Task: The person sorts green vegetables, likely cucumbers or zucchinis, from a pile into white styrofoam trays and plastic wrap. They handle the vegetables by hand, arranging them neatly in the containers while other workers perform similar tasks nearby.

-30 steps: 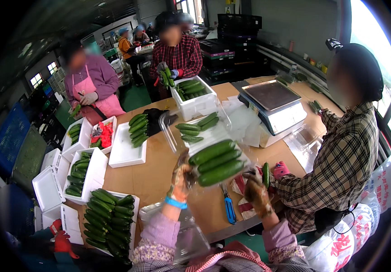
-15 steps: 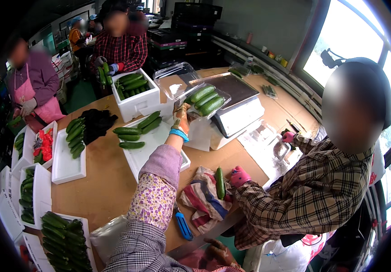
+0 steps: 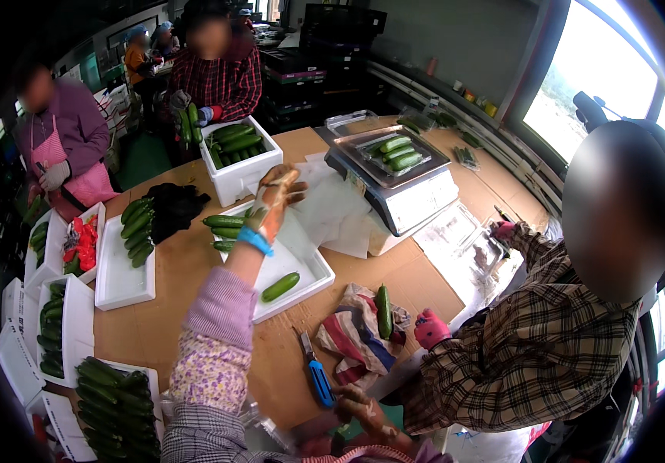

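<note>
My left hand (image 3: 275, 197), in a soiled glove with a blue wristband, is raised with fingers spread and holds nothing. It hovers over a white foam tray (image 3: 302, 258) that carries a few cucumbers (image 3: 224, 224) at its far end and one cucumber (image 3: 280, 287) near the front. Just right of the hand stands a weighing scale (image 3: 406, 197) with a clear tray of cucumbers (image 3: 394, 150) on its pan. My right hand (image 3: 363, 413) rests low at the table's near edge, beside a blue-handled cutter (image 3: 318, 380); its grip is unclear.
A person in a plaid shirt with pink gloves (image 3: 430, 328) works at the right, beside a striped cloth (image 3: 352, 343) bearing a cucumber (image 3: 384, 309). A foam box of cucumbers (image 3: 240, 154) and black cloth (image 3: 170, 204) lie farther back. Trays of cucumbers (image 3: 120, 393) line the left.
My left hand carried the clear tray of cucumbers across to the scale, set it on the pan, let go and drew back to the left. My view swung right.
</note>
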Demonstrator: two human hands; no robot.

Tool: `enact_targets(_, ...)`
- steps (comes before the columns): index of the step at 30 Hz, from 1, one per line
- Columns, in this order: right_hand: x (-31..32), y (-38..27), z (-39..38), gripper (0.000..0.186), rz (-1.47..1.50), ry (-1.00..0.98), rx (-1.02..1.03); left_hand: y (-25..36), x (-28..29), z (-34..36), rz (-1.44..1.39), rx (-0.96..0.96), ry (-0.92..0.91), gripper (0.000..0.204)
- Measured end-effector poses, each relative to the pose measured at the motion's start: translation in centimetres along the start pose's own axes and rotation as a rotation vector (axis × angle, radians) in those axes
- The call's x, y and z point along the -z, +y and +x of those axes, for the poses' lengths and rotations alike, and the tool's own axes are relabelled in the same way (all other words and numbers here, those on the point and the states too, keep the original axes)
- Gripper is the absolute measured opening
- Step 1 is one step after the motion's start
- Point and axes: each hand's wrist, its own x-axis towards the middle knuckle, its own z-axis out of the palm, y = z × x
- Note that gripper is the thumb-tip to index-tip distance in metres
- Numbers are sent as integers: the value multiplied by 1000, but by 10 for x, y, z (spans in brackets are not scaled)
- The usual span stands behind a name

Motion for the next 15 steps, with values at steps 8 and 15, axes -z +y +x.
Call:
enact_targets(8,15,-94,145,29,-166,213,505,134,123,-229,278,-105,166,40)
enact_targets(15,66,-148,253,51,-1081,604,479,156,129,-417,445,-91,610,50)
